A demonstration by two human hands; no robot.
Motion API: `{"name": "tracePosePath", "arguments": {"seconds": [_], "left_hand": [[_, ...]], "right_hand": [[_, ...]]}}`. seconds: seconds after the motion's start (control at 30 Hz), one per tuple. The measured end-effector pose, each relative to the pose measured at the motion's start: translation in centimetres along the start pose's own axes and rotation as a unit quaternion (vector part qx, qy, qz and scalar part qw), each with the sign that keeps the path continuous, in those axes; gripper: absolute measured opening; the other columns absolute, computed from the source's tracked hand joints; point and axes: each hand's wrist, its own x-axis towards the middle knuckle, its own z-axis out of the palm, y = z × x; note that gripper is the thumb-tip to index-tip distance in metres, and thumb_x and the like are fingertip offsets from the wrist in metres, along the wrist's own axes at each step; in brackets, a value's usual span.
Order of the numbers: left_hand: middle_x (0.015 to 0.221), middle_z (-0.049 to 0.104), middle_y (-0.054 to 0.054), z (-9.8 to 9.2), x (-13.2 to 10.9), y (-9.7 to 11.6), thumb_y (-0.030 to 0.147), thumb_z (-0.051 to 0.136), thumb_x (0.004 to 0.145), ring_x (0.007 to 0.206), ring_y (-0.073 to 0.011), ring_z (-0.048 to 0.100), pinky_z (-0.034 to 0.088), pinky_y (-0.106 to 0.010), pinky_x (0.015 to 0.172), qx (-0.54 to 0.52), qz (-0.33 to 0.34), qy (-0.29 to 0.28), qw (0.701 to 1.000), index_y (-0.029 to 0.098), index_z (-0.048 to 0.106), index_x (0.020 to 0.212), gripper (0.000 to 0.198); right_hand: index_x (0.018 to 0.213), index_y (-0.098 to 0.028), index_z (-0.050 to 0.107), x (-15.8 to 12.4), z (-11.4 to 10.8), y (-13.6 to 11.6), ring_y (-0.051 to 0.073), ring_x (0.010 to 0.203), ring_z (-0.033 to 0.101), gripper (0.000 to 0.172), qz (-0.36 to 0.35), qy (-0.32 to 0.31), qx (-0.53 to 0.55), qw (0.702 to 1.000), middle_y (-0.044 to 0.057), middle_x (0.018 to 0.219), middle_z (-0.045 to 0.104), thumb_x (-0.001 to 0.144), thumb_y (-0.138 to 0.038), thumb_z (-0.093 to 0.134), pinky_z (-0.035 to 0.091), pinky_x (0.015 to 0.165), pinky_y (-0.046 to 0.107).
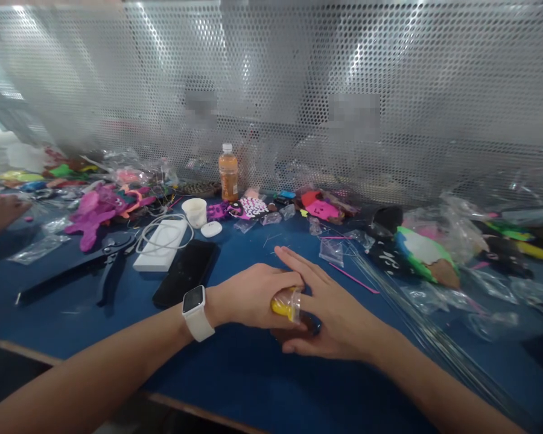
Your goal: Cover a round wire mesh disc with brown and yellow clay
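My left hand [256, 295], with a white-banded watch [194, 300] on its wrist, is closed around a small clear plastic bag of yellow clay [282, 305]. My right hand [328, 307] meets it from the right, its upper fingers stretched along the left hand's fingertips. Its thumb and lower fingers curve around a dark brown, partly shiny piece [312, 325] below the bag. Most of that piece is hidden, so its kind cannot be told. Both hands are just above the blue table [235, 380], near its front edge.
A black phone [185, 274], white box with cable [161, 244], pliers [111, 265] and white cup [194, 212] lie left. An orange drink bottle [228, 172] stands behind. Thin wires [416, 325], figures [428, 256] and bags lie right. Another person's hand [2, 211] is far left.
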Motion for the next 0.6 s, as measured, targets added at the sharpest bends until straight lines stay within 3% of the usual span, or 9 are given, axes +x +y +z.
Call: {"name": "tracePosePath", "arguments": {"seconds": [0.1, 0.2, 0.33, 0.47, 0.53, 0.6], "left_hand": [[0.085, 0.071, -0.001, -0.2, 0.0, 0.3, 0.036, 0.082, 0.081, 0.072, -0.0182, 0.066, 0.044, -0.028, 0.064, -0.004, -0.02, 0.014, 1.0, 0.019, 0.061, 0.098, 0.032], [0.087, 0.071, 0.001, -0.5, 0.1, 0.7, 0.021, 0.079, 0.072, 0.07, -0.0169, 0.065, 0.044, -0.028, 0.064, -0.017, -0.04, 0.025, 0.999, 0.019, 0.061, 0.106, 0.038], [0.089, 0.073, -0.001, -0.7, 0.1, 0.6, 0.025, 0.074, 0.08, 0.072, -0.0189, 0.068, 0.044, -0.03, 0.064, 0.026, -0.045, 0.025, 0.998, 0.019, 0.063, 0.11, 0.032], [0.094, 0.076, -0.003, -0.7, 0.1, 0.2, 0.033, 0.072, 0.087, 0.077, -0.0228, 0.072, 0.046, -0.032, 0.065, 0.062, -0.05, 0.01, 0.997, 0.018, 0.063, 0.115, 0.033], [0.097, 0.077, -0.004, -0.7, 0.2, 0.2, 0.035, 0.072, 0.088, 0.08, -0.0242, 0.074, 0.046, -0.032, 0.064, 0.072, -0.058, 0.001, 0.996, 0.017, 0.061, 0.115, 0.034], [0.095, 0.077, -0.005, -0.8, 0.4, 0.3, 0.035, 0.071, 0.09, 0.079, -0.0246, 0.074, 0.044, -0.032, 0.062, 0.091, -0.066, -0.012, 0.994, 0.017, 0.061, 0.112, 0.03]], "right_hand": [[0.142, -0.025, 0.064, 0.2, -0.1, 0.0, 0.041, 0.165, 0.013, 0.068, 0.028, -0.018, 0.018, 0.999, 0.011, 0.181, 0.0, 0.084, -0.055, 0.084, 0.031, 0.129, 0.059], [0.142, -0.026, 0.064, 0.7, -0.3, -0.2, 0.04, 0.165, 0.01, 0.063, 0.068, -0.052, 0.058, 0.995, 0.012, 0.18, 0.008, 0.085, -0.046, 0.084, 0.036, 0.127, 0.058], [0.14, -0.026, 0.064, 1.2, -0.6, -0.4, 0.039, 0.165, 0.009, 0.06, 0.096, -0.077, 0.085, 0.989, 0.012, 0.175, 0.031, 0.086, -0.044, 0.083, 0.032, 0.129, 0.06], [0.128, -0.023, 0.067, 1.5, -1.0, -0.3, 0.034, 0.162, 0.028, 0.037, 0.078, -0.081, 0.094, 0.989, 0.01, 0.153, 0.062, 0.095, -0.037, 0.074, 0.025, 0.133, 0.059], [0.125, -0.025, 0.068, 1.4, -1.3, -0.1, 0.033, 0.161, 0.032, 0.031, 0.085, -0.092, 0.101, 0.987, 0.007, 0.144, 0.068, 0.097, -0.038, 0.072, 0.03, 0.132, 0.057], [0.133, -0.028, 0.066, 1.3, -1.6, 0.2, 0.032, 0.161, 0.032, 0.037, 0.094, -0.103, 0.103, 0.985, 0.005, 0.148, 0.066, 0.099, -0.042, 0.07, 0.036, 0.129, 0.055]]}}
